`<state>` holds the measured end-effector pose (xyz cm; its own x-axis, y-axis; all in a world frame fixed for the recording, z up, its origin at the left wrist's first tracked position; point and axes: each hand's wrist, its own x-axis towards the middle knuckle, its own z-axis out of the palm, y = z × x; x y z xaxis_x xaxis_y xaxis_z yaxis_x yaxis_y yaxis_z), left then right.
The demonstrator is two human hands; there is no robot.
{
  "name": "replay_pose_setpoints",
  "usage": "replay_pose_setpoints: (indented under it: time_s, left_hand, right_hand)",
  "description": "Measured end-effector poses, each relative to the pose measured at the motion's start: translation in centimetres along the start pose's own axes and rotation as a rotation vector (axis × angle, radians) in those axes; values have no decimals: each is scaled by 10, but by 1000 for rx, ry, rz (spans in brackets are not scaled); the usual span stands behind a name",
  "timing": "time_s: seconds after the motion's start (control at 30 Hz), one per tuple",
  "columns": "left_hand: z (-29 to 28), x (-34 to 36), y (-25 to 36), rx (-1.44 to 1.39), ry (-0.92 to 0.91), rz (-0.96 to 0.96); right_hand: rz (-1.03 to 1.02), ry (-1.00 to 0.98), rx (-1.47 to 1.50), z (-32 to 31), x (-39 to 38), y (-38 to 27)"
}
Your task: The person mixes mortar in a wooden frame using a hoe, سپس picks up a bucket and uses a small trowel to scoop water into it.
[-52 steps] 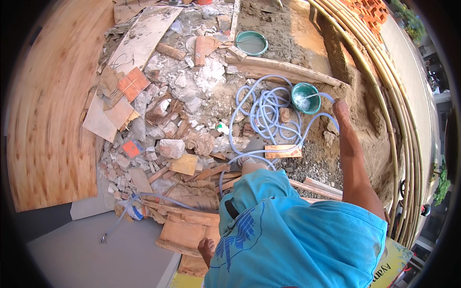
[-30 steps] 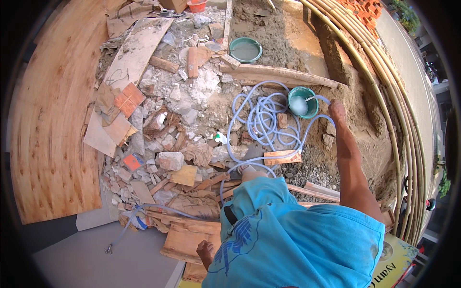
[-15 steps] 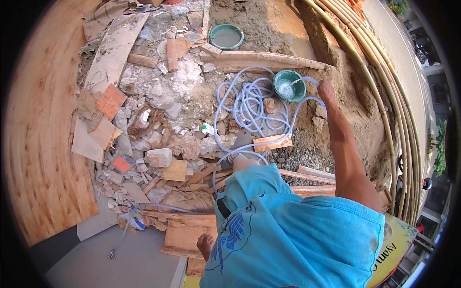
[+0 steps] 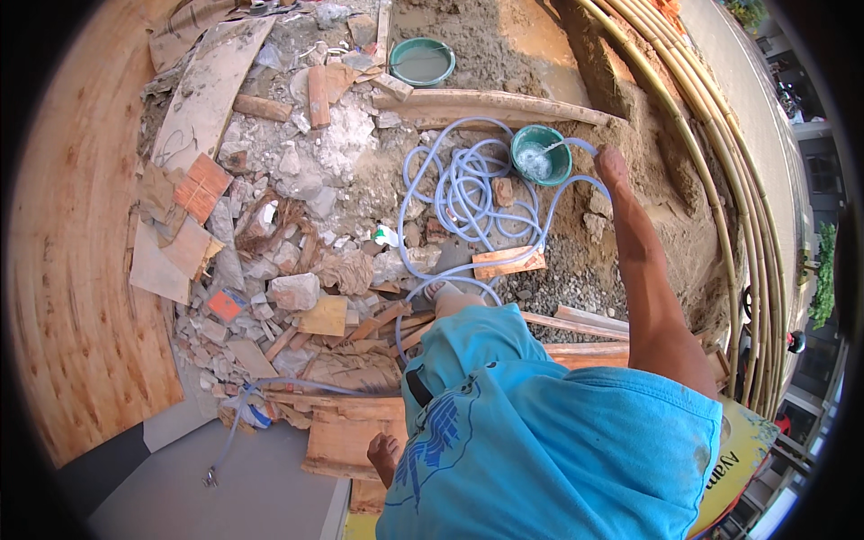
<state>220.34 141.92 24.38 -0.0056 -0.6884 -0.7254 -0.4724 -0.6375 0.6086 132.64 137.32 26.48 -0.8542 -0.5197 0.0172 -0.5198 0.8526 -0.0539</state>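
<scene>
My right hand [image 4: 611,168] is closed round a clear bluish hose [image 4: 583,144] near its end. Water runs from that end into a green bucket [image 4: 563,164], where it foams on the surface. The rest of the hose lies in loose coils on the rubble and dirt to the left of the bucket, and one length loops back toward my foot. Down beside my blue shirt, my left hand [image 4: 384,455] hangs with its fingers curled in. Nothing shows in it.
A green basin [image 4: 421,83] of murky water stands beyond a wooden board [image 4: 504,105]. Broken masonry [image 4: 293,292] and wood scraps cover the left. Bamboo poles [image 4: 733,189] line the right, and a large plywood sheet [image 4: 85,252] lies far left.
The view has shifted slightly, so the scene sits a little higher. My right hand keeps its hold on the hose, and water still pours into the bucket.
</scene>
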Motion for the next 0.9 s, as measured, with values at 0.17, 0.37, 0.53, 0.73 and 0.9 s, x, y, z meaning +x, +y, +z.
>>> replay_pose_setpoints:
  time_s: [0.17,0.37,0.53,0.73,0.9]
  left_hand:
    - [5,-8,18,20,1,11]
    - [2,-2,6,-101,26,-54]
    - [5,2,4,4,11,-7]
    - [3,8,-15,-11,3,39]
    - [7,9,-13,80,-2,67]
  right_hand:
    - [-15,-5,-36,5,5,6]
    - [38,-38,-42,7,6,1]
    - [32,-53,-62,0,6,0]
    - [55,-55,-44,-9,2,-8]
    - [44,-45,-48,-3,8,1]
